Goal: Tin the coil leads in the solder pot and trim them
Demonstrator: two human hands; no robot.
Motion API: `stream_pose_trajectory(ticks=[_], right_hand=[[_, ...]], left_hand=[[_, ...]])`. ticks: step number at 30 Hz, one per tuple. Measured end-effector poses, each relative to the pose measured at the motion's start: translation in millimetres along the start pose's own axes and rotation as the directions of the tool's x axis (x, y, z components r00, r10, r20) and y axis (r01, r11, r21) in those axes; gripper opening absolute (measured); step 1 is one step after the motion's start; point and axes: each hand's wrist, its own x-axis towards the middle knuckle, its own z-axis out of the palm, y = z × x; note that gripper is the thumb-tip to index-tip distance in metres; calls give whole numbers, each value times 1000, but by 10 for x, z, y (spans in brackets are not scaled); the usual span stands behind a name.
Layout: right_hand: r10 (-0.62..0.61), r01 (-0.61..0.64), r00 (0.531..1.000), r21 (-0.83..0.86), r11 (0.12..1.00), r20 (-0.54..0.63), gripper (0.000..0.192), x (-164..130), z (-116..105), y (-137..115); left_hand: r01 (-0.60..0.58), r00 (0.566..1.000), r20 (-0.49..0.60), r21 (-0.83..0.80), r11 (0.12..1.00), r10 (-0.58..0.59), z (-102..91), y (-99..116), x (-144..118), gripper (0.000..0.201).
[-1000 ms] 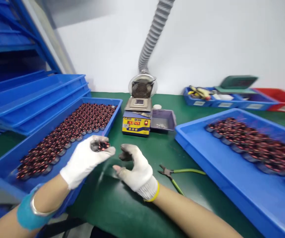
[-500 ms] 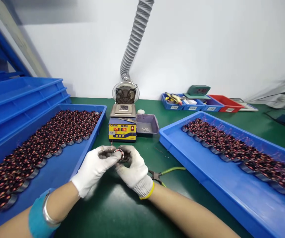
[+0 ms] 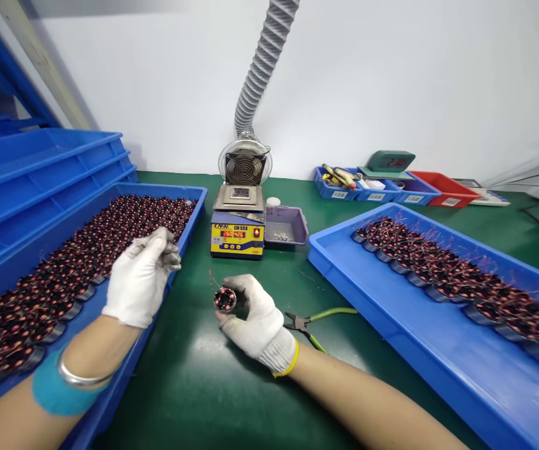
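Observation:
A small round wound stator (image 3: pixel 225 300) with copper coils and thin wire ends rising from its left side is pinched in my right hand (image 3: pixel 253 315), gloved in white, above the green table. My left hand (image 3: pixel 140 272), also gloved, hovers over the right side of the left blue tray (image 3: pixel 202 199). Its fingers are curled together with the thumb against them; anything between them is hidden. Packed rows of similar stators (image 3: pixel 110 240) fill much of that tray. Cutting pliers (image 3: pixel 301 322) with green handles lie by my right wrist.
A yellow-fronted solder pot (image 3: pixel 237 237) stands ahead under a fan and a grey duct (image 3: pixel 264 59). Beside it sits a purple-grey bin (image 3: pixel 300 219) with metal bits. Another blue tray (image 3: pixel 339 250) holds stators at right. Small bins (image 3: pixel 339 194) and a clock (image 3: pixel 393 161) stand behind.
My left hand has let go of the stator and moved left and up over the left tray. My right hand keeps the stator, which now shows its round face. The view has shifted slightly.

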Motion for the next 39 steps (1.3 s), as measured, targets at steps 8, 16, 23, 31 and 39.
stream_pose_trajectory(ticks=[8, 16, 23, 31, 39], right_hand=[[3, -2, 1000, 32, 999, -19, 35, 34, -30, -22], [49, -48, 999, 40, 998, -21, 37, 10, -10, -3], [29, -27, 999, 66, 997, -28, 35, 29, -32, -33], [76, -77, 997, 52, 996, 11, 37, 27, -20, -22], [101, -101, 995, 120, 988, 3, 38, 34, 15, 35]], left_hand=[[129, 808, 416, 566, 814, -417, -18, -60, -178, 33], [128, 962, 226, 118, 985, -152, -48, -71, -89, 22], [189, 878, 352, 369, 910, -325, -24, -98, -129, 35], [125, 971, 172, 224, 966, -166, 30, -178, -184, 34], [197, 920, 286, 257, 946, -269, -3, -70, -116, 51]])
